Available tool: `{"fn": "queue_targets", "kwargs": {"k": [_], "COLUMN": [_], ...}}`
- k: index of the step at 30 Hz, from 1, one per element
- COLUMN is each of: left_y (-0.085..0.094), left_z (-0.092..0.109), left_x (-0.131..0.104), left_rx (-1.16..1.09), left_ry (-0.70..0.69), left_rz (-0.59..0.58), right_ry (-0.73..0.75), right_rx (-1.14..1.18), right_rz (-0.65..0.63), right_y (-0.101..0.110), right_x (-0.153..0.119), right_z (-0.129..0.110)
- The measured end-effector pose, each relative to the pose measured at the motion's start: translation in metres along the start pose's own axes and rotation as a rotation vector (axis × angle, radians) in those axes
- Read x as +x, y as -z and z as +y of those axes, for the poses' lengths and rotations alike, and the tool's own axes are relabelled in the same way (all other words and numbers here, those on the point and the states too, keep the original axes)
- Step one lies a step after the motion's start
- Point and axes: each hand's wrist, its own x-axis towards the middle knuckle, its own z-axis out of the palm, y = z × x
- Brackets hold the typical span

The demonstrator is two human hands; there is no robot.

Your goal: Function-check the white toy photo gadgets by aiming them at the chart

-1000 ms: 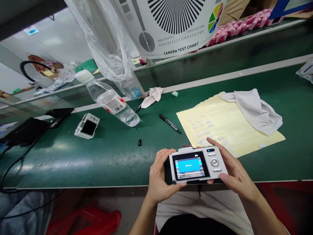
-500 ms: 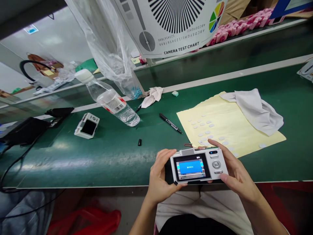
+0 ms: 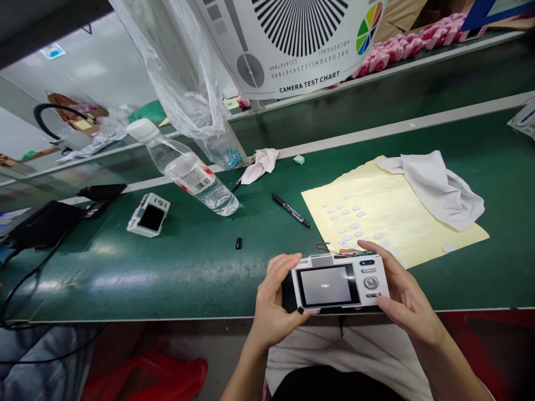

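A white camera is held between my two hands over the front edge of the green table, its screen facing me. The screen is grey with small white text, and a blue light shows above the buttons. My left hand grips the camera's left end, thumb at the lower corner. My right hand holds the right end, thumb by the lowest button, forefinger along the top. Thin red and black wires stick out behind the camera's top edge. Beyond it lies a yellow sheet with several small white pieces.
A second camera rests on the green table at left. A tilted water bottle, black marker, black cap and white cloth lie around. A camera test chart hangs at the back.
The screen has gone from a blue message box to plain grey with small text. The camera has tilted slightly; both hands keep their hold.
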Motion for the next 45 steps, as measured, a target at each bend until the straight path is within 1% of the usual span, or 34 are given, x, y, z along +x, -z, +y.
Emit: {"fn": "queue_targets", "kwargs": {"k": [5, 9, 11, 13, 15, 17, 19, 24, 27, 30, 33, 35, 37, 40, 43, 45], "left_y": [-0.001, -0.001, -0.001, -0.002, -0.003, -0.004, -0.004, -0.004, -0.003, -0.001, 0.0, 0.0, 0.0, 0.002, 0.006, 0.008], "left_z": [-0.002, -0.002, -0.002, -0.002, -0.002, -0.002, -0.002, -0.002, 0.0, 0.007, 0.018, 0.025, 0.031, 0.038, 0.043, 0.046], "left_x": [-0.002, -0.002, -0.002, -0.002, -0.001, -0.001, -0.001, 0.001, 0.002, 0.0, -0.006, -0.01, -0.013, -0.015, -0.013, -0.011], "left_rx": [-0.01, -0.011, 0.02, 0.07, 0.113, 0.128, 0.143, 0.183, 0.204, 0.234, 0.299, 0.319, 0.317, 0.334, 0.379, 0.41], "left_ry": [0.002, -0.014, -0.05, -0.121, -0.193, -0.236, -0.267, -0.313, -0.363, -0.427, -0.481, -0.502, -0.509, -0.513, -0.529, -0.543], "left_rz": [-0.013, -0.02, -0.02, -0.011, 0.003, 0.013, 0.018, 0.028, 0.039, 0.062, 0.07, 0.068, 0.072, 0.08, 0.081, 0.078], "right_ry": [0.018, 0.067, 0.109, 0.177, 0.279, 0.391, 0.473, 0.54, 0.615, 0.727, 0.825, 0.835, 0.807, 0.784, 0.751, 0.735], "right_rx": [0.036, 0.032, -0.001, -0.06, -0.137, -0.192, -0.217, -0.209, -0.275, -0.383, -0.433, -0.437, -0.429, -0.413, -0.398, -0.406], "right_rz": [-0.022, -0.036, -0.044, -0.025, 0.014, 0.036, 0.028, -0.01, -0.021, -0.034, -0.027, 0.014, 0.062, 0.062, 0.046, 0.078], "right_y": [0.0, 0.0, 0.001, 0.001, 0.001, 0.001, 0.001, -0.001, 0.0, 0.004, 0.005, 0.002, -0.002, -0.007, -0.01, -0.011], "right_x": [-0.001, 0.0, 0.0, -0.001, -0.002, -0.003, -0.002, 0.003, 0.003, -0.003, -0.014, -0.022, -0.028, -0.031, -0.03, -0.03], "right_z": [0.001, 0.002, 0.004, 0.006, 0.009, 0.012, 0.014, 0.011, 0.009, 0.009, 0.005, -0.001, -0.009, -0.018, -0.022, -0.022]}}
